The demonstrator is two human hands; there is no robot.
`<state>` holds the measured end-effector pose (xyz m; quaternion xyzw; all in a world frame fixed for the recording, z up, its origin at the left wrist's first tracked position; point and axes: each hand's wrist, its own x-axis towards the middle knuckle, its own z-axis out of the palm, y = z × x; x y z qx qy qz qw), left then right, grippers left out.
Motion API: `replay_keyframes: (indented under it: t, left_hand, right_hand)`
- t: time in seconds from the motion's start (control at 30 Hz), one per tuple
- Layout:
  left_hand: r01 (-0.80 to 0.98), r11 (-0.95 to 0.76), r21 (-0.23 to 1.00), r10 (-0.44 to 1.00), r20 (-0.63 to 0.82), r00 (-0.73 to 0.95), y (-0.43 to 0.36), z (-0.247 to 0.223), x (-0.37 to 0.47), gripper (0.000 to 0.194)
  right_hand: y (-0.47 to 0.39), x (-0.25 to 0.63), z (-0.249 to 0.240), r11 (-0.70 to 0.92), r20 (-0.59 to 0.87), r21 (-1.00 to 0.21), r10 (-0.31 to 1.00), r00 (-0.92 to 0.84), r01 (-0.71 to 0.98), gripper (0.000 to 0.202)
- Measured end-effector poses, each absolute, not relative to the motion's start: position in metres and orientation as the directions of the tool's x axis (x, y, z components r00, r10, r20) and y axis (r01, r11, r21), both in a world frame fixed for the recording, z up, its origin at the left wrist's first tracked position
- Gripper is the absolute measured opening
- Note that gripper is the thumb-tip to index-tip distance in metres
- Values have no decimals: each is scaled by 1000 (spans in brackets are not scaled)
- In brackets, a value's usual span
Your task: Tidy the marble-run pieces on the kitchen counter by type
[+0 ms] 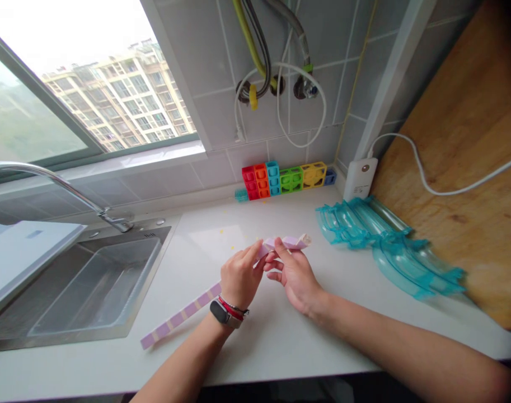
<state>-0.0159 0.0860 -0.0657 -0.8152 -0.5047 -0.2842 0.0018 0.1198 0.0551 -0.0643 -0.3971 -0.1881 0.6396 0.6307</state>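
Note:
A long, narrow strip (189, 308) in purple and cream blocks runs from the lower left of the white counter up to both hands. My left hand (242, 274), with a dark watch and red bracelets at its wrist, is closed round the strip's middle part. The far part looks bent or twisted, with a pale end sticking out past my right hand (295, 277). That hand pinches this part with its thumb on top, its other fingers curled below. The fingertips of the two hands are close together.
Coloured hollow blocks (261, 182) line the back wall. Translucent teal curved pieces (364, 224) lie at the right, near a white device (360, 178) with a cable. A sink (144, 291) holding a clear bin (99, 291), a faucet (70, 190) and a white board (24, 257) are at the left.

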Motion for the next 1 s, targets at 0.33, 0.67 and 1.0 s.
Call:
replay_keyframes:
  t: [0.33, 0.67, 1.0]
  left_hand:
    - [669, -583, 460, 809, 408, 424, 107, -57, -33, 27]
    - [629, -669, 396, 743, 370, 557, 98, -60, -27, 32]
    - [700, -604, 381, 797, 290, 530, 97, -50, -29, 36]
  right_hand:
    - [90, 152, -83, 88, 97, -979, 995, -39, -183, 47]
    - [91, 148, -87, -80, -81, -967, 997, -9, -243, 46]
    - [90, 154, -73, -254, -283, -884, 959, 17, -394, 51]
